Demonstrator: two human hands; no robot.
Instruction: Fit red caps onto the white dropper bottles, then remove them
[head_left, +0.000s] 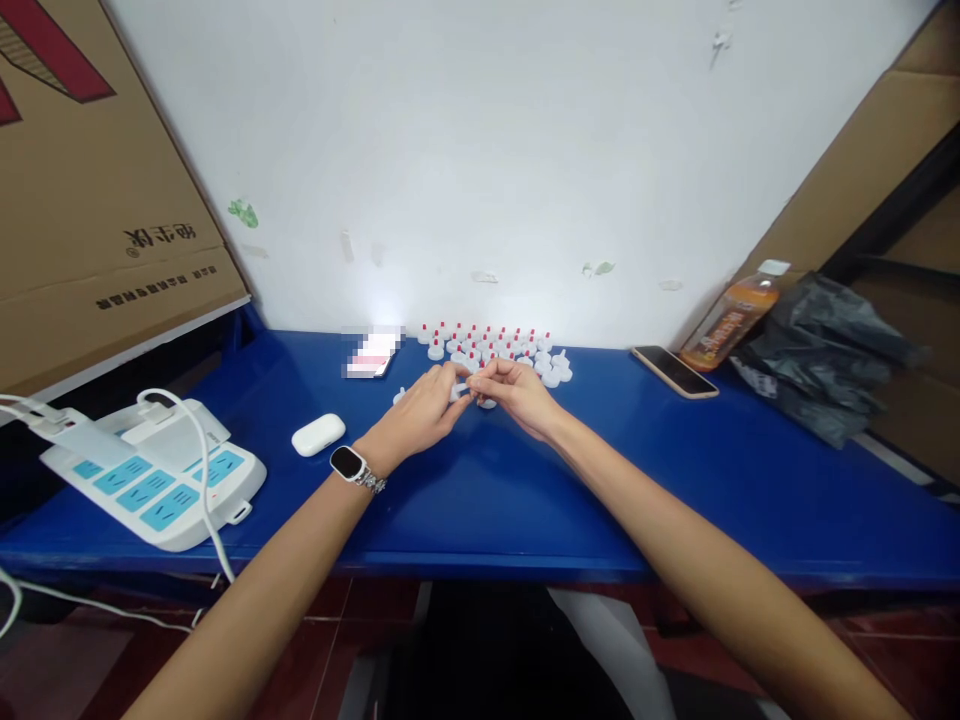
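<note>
My left hand (421, 412) is closed on a small whitish nozzle cap (460, 390), above the middle of the blue table. Close against it, my right hand (519, 396) pinches at the cap's tip; whatever sits between those fingertips is too small and covered to make out. Just behind both hands stand several white nozzle caps with red tips (472, 337), grouped in rough rows. At the group's right end are whitish caps with no red on them (556, 372). Another pale cap (399, 397) lies left of my left hand, partly hidden by it.
A white power strip (169, 500) with cables and a white earbud case (319, 435) lie on the left. Near the wall is a bright phone (373, 354). On the right are a dark phone (673, 371), an orange drink bottle (731, 318) and a black plastic bag (814, 345).
</note>
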